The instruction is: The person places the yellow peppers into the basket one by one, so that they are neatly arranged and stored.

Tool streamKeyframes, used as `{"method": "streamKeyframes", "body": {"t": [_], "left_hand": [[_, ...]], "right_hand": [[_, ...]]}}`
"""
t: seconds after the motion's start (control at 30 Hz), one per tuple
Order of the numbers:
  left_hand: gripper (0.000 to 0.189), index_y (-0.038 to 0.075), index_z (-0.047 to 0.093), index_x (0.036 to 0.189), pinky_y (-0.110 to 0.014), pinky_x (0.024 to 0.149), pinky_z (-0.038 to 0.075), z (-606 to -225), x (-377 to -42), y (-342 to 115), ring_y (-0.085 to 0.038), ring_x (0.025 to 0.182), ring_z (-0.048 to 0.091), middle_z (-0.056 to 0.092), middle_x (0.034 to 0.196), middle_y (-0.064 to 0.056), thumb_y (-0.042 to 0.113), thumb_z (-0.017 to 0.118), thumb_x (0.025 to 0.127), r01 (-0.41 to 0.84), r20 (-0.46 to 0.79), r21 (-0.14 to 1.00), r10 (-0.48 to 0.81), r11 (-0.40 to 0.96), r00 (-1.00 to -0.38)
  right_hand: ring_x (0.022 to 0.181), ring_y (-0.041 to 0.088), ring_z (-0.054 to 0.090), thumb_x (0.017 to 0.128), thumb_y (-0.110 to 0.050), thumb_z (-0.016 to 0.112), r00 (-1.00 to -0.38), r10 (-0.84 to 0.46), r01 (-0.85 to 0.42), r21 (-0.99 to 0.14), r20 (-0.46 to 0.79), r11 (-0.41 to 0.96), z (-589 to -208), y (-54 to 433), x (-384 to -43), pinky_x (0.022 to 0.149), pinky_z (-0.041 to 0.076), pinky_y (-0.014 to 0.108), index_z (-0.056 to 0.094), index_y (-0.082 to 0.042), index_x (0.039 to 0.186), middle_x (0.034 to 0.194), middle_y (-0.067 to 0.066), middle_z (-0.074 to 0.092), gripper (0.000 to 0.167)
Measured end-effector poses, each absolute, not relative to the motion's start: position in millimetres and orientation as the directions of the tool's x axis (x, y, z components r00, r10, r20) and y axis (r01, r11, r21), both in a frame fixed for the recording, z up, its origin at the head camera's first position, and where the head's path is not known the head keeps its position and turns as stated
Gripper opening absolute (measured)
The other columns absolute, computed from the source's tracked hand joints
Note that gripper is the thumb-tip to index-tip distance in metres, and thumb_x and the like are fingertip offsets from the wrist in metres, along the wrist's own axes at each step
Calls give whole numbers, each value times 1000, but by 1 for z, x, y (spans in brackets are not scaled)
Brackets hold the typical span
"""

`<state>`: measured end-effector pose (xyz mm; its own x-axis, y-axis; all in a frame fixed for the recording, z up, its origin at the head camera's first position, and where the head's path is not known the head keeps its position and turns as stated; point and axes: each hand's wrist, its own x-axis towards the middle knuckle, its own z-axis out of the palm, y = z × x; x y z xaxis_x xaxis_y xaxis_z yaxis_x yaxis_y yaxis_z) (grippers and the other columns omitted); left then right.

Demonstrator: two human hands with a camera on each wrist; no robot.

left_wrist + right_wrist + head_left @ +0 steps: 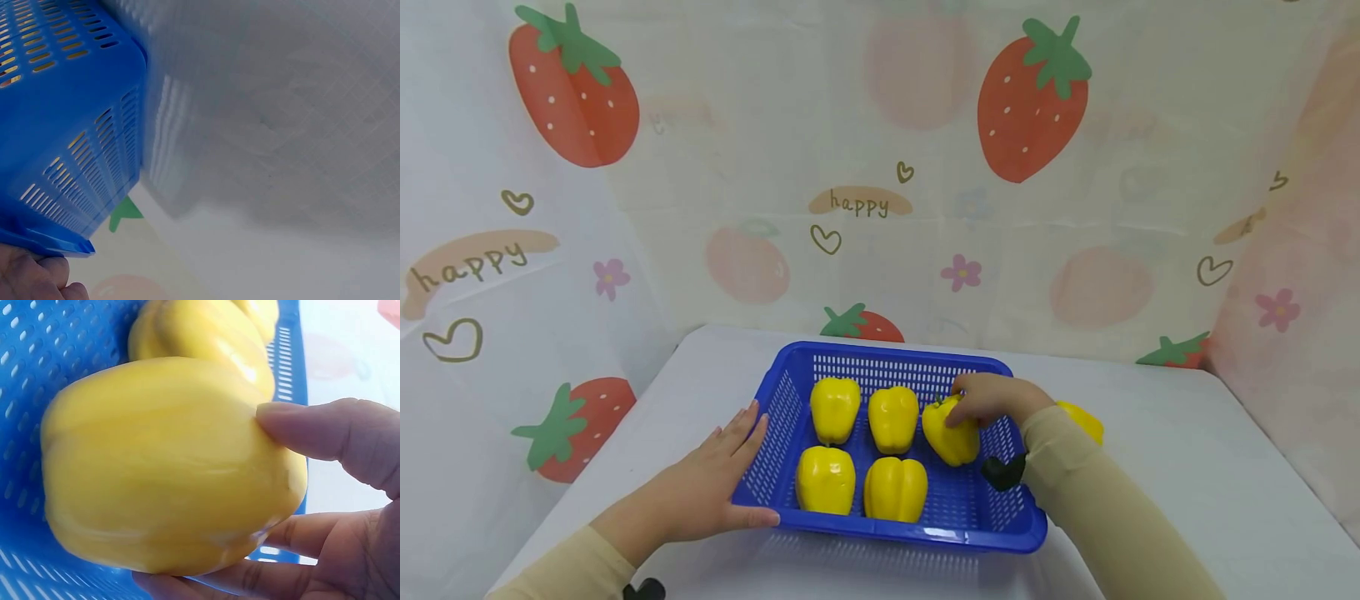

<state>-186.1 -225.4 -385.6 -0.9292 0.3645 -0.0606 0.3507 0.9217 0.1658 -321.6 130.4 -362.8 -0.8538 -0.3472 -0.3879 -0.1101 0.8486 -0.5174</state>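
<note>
A blue plastic basket (955, 533) with slotted walls holds several yellow bell peppers, among them one at the front left (825, 480) and one at the back left (835, 410). My right hand (992, 396) grips a yellow bell pepper (951, 433) at the basket's back right; in the right wrist view the thumb lies on one side of this pepper (169, 469) and the fingers on the other. With fingers spread straight, my left hand (707, 492) rests against the basket's left rim. In the left wrist view only some fingers (37, 275) show beside the rim.
Another yellow pepper (1081, 423) lies on the white table (1187, 483) right of the basket, partly hidden by the right sleeve (1090, 483). A curtain (865, 275) printed with strawberries stands behind the table and along its sides.
</note>
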Motion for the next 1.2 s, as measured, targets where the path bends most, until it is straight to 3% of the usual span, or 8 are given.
{"method": "streamKeyframes", "body": {"t": [0.4, 0.73, 1.07, 1.2], "left_hand": [[118, 9, 13, 147, -52, 107, 19, -387, -187, -226, -30, 139, 11, 2, 154, -11, 83, 45, 62, 345, -61, 161, 358, 925, -932], [117, 8, 13, 147, -52, 107, 19, -386, -186, -225, -31, 139, 10, 3, 153, -12, 83, 44, 63, 356, -53, 163, 369, 920, -928], [117, 8, 13, 147, -52, 107, 18, -387, -186, -226, -31, 139, 10, 2, 153, -12, 83, 44, 63, 356, -52, 166, 369, 919, -928], [117, 8, 13, 147, -51, 107, 18, -388, -186, -226, -30, 139, 10, 2, 153, -12, 84, 43, 63, 358, -50, 161, 370, 920, -928]], "right_hand": [[88, 22, 57, 80, -18, 65, -866, -334, -118, -496, -372, 860, -368, 128, -325, 80, 52, 40, 50, 2, 122, 105, 11, 57, 49], [84, 22, 53, 79, -7, 56, -904, -341, -233, -371, -258, 899, -369, 131, -327, 83, 49, 39, 60, -1, 113, 100, 8, 61, 34], [88, 23, 55, 79, -9, 60, -928, -300, -215, -342, -221, 915, -365, 131, -325, 84, 50, 40, 60, -1, 114, 107, 11, 62, 36], [83, 22, 56, 79, -10, 61, -931, -295, -216, -327, -215, 920, -363, 130, -324, 81, 51, 39, 62, 0, 109, 100, 11, 63, 32]]}}
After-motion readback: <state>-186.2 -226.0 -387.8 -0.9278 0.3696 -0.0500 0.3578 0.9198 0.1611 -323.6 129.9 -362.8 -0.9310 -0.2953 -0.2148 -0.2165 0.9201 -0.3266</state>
